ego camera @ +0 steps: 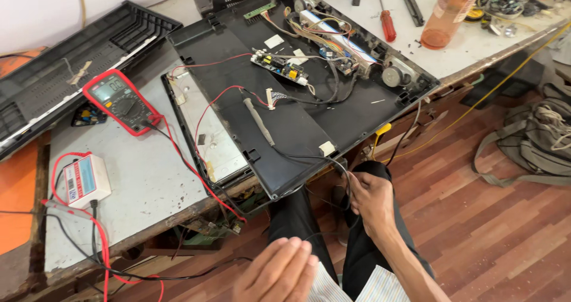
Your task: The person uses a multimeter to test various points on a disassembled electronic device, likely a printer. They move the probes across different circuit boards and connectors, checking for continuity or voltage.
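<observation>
My right hand is below the table edge, over my lap, with its fingers closed on a thin black cable that runs up to the open black monitor casing. My left hand hovers low at the bottom of the view, fingers together and flat, holding nothing. Inside the casing sit a small green circuit board, coloured wire bundles and a grey soldering-type tool. Red leads run across the casing.
A red multimeter lies on the grey table, and a small white meter box sits nearer the left edge. A black back cover leans at the far left. A red screwdriver and an orange bottle stand at the back. A bag lies on the wooden floor.
</observation>
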